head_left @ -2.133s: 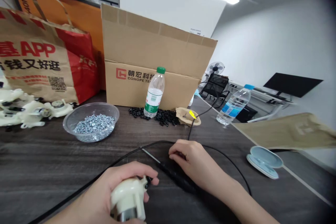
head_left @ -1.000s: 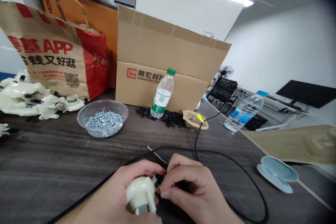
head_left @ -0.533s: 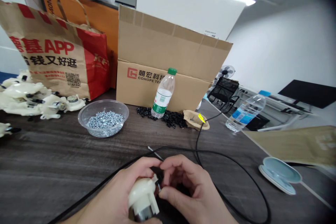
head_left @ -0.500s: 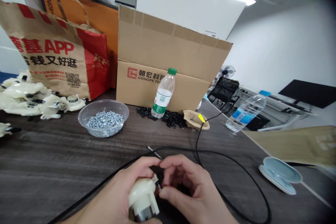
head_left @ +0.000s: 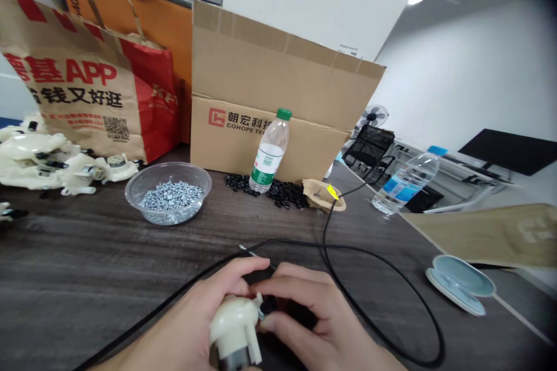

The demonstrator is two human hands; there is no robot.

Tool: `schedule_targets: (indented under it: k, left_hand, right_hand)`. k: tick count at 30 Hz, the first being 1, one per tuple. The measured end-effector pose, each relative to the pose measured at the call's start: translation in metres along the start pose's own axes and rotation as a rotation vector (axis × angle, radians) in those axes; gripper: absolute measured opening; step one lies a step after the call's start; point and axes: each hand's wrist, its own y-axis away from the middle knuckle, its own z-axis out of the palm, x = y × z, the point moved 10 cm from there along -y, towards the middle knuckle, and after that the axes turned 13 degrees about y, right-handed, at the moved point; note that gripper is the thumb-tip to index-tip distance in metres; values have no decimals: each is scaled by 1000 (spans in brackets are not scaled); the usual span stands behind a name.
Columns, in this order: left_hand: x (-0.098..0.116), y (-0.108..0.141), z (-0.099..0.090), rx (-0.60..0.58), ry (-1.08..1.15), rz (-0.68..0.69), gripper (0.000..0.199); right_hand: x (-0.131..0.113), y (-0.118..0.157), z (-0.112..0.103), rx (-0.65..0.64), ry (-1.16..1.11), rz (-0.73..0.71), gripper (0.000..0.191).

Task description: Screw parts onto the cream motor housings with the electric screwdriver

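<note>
My left hand (head_left: 202, 307) is closed around a cream plastic housing (head_left: 235, 320) with a silver metal cylinder, motor-like, at its lower end. A small black plastic piece (head_left: 268, 305) sits against a tab on the housing's right side. My right hand (head_left: 311, 313) pinches a small silver screw (head_left: 261, 313) between thumb and fingers, right beside the black piece and the tab. Whether the screw is inside a hole I cannot tell. Beyond the fingers lies a thin metal shaft (head_left: 249, 250), partly hidden by my hands.
A clear bowl (head_left: 133, 204) of screws stands left, near piled cream housings (head_left: 32, 153). Black plastic pieces (head_left: 287, 194) surround a green-capped bottle (head_left: 268, 153) before a cardboard box (head_left: 278, 87). A black cable (head_left: 391, 261) loops around my hands. Right are a water bottle (head_left: 402, 185) and an open case (head_left: 461, 278).
My right fingers have shifted slightly left and flattened, bringing the screw closer to the housing's tab. My left hand keeps its hold on the housing. The view has moved slightly.
</note>
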Motion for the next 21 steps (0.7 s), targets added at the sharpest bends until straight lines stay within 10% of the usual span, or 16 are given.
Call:
schedule_targets:
  k: [6, 21]
  left_hand:
    - [18, 0, 3, -30, 65, -13, 75]
    - [0, 6, -13, 304, 283, -226, 55]
  right_hand:
    - [-2, -2, -7, 146, 15, -3, 16]
    - [1, -6, 5, 38, 220, -8, 13]
